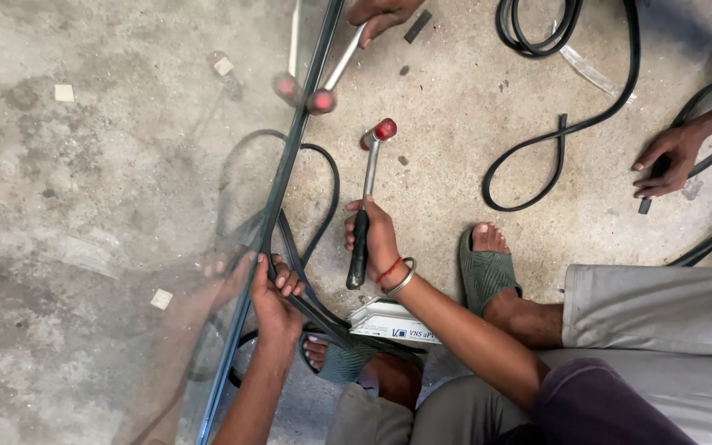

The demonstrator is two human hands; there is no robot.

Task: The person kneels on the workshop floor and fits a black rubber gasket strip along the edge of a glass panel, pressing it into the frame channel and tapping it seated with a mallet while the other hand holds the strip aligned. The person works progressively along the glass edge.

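My left hand grips the near edge of an upright glass pane, fingers curled over the black rubber gasket that runs along it. My right hand holds a mallet by its black grip. The metal shaft points away from me and its red-tipped head hovers just right of the glass edge. A loose loop of the gasket hangs beside the pane on the concrete floor.
Another person's hand at the top swings a second red-tipped mallet at the glass edge. A third hand at right holds a black rubber strip. A white frame piece lies by sandalled feet.
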